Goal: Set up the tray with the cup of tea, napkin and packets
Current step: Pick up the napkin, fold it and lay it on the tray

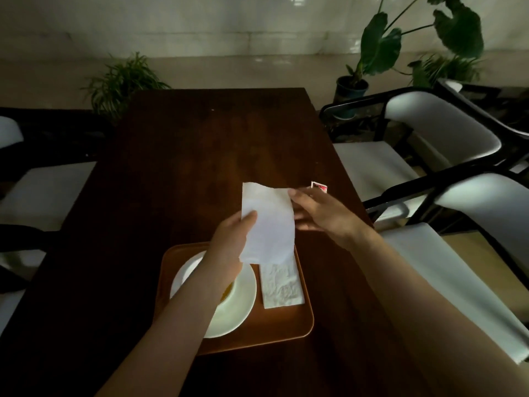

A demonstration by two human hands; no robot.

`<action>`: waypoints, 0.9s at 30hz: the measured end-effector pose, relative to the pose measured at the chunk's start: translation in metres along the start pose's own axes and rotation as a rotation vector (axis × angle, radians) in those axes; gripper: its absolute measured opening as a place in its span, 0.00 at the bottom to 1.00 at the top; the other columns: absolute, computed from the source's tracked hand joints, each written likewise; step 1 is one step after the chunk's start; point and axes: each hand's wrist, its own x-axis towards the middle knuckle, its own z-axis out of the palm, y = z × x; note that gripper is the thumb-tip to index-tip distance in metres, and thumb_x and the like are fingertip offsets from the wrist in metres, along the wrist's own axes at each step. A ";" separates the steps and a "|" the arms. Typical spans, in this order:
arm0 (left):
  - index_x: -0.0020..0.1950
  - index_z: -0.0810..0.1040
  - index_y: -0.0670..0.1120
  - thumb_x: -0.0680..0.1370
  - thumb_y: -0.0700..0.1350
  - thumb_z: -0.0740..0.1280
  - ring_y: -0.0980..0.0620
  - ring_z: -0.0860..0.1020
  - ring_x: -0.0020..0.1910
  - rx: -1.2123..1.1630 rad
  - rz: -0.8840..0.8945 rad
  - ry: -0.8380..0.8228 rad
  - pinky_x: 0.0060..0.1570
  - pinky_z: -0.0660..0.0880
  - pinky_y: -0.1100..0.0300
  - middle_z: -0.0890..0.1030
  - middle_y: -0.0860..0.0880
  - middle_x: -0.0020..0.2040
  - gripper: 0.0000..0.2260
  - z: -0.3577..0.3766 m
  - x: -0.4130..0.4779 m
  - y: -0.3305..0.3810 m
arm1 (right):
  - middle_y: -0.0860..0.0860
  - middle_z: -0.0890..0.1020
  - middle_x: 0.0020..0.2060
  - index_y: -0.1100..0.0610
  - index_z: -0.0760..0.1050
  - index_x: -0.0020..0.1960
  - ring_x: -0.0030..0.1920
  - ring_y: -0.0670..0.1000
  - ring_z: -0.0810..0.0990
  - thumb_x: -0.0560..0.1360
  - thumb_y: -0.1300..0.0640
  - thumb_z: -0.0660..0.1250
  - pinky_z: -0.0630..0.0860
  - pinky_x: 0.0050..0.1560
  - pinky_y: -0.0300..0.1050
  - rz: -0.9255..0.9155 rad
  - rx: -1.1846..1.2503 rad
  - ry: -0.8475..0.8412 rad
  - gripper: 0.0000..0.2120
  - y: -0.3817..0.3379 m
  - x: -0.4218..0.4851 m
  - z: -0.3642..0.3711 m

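An orange-brown tray (289, 328) lies on the dark wooden table near me. On it sit a white saucer (243, 299) with a cup of tea (229, 290), mostly hidden by my left forearm, and a folded white napkin (282, 287) at the tray's right side. I hold a second white napkin (269, 224) in the air above the tray's far edge. My left hand (229, 242) grips its lower left edge, and my right hand (317, 210) pinches its upper right corner. A red and white packet (319, 186) lies on the table just beyond my right hand.
The dark table (200, 144) stretches away from me. White-cushioned chairs with black frames (429, 133) stand to the right, and others to the left (43, 193). Potted plants (372, 53) stand on the floor beyond the table.
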 end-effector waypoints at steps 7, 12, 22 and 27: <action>0.61 0.74 0.46 0.77 0.46 0.64 0.44 0.77 0.57 -0.023 -0.201 -0.126 0.59 0.74 0.45 0.80 0.44 0.58 0.14 0.009 -0.020 -0.063 | 0.51 0.82 0.39 0.55 0.77 0.40 0.38 0.47 0.81 0.74 0.59 0.67 0.79 0.40 0.37 0.119 0.236 0.173 0.04 0.057 -0.002 0.006; 0.64 0.68 0.44 0.75 0.37 0.64 0.45 0.81 0.50 0.285 -0.132 0.158 0.37 0.80 0.60 0.75 0.41 0.62 0.17 0.019 -0.032 -0.118 | 0.48 0.75 0.29 0.57 0.78 0.37 0.29 0.44 0.72 0.72 0.58 0.69 0.67 0.29 0.35 0.059 -0.187 0.363 0.05 0.106 0.018 0.017; 0.60 0.73 0.40 0.77 0.36 0.62 0.44 0.82 0.48 0.583 0.126 0.336 0.49 0.81 0.49 0.79 0.40 0.57 0.12 0.026 -0.039 -0.148 | 0.56 0.83 0.51 0.59 0.79 0.54 0.51 0.53 0.81 0.73 0.56 0.67 0.75 0.47 0.43 -0.030 -0.429 0.324 0.12 0.134 0.047 0.036; 0.63 0.72 0.40 0.77 0.38 0.62 0.43 0.80 0.52 0.706 0.184 0.296 0.53 0.79 0.47 0.79 0.40 0.58 0.14 0.024 -0.038 -0.149 | 0.55 0.83 0.52 0.58 0.78 0.54 0.52 0.53 0.80 0.73 0.56 0.66 0.78 0.51 0.47 -0.043 -0.489 0.329 0.11 0.142 0.053 0.035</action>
